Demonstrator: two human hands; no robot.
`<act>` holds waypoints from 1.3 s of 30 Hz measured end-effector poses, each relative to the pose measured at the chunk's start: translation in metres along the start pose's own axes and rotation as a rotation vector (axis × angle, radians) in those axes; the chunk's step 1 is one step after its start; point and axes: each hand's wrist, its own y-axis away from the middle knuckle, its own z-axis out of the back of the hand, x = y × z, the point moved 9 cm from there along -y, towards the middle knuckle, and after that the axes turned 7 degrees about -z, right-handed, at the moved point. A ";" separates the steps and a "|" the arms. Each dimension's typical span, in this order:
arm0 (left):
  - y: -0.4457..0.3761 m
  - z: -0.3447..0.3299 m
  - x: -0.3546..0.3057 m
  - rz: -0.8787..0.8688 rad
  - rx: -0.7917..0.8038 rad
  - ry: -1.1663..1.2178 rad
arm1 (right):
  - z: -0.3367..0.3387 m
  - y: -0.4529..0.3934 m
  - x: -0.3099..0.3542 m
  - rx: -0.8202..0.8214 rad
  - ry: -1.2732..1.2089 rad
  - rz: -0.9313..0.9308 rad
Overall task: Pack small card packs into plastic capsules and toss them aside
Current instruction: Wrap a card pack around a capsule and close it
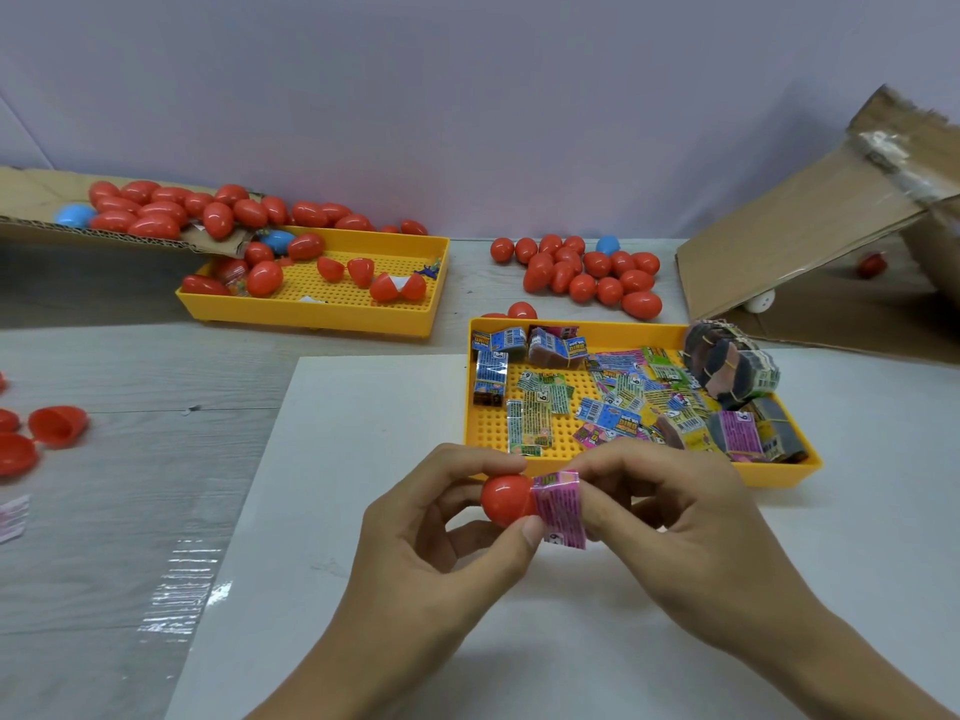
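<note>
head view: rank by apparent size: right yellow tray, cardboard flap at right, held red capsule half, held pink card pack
1-2. right yellow tray and cardboard flap: look alike, unranked.
3-4. pink card pack and red capsule half: similar, both partly covered by fingers.

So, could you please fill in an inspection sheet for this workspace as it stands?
Surface: white board over a grey table.
Job's things: red capsule half in left hand; pink card pack pushed in by right hand; card tray; capsule tray.
Clutter: filled capsules; open halves.
Grippers: both hands busy.
Cables: nothing seen.
Surroundings: cardboard box, pale wall.
</note>
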 end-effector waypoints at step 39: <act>0.009 0.002 -0.032 -0.375 -0.059 -0.267 | -0.014 -0.002 -0.012 0.312 -0.305 -0.347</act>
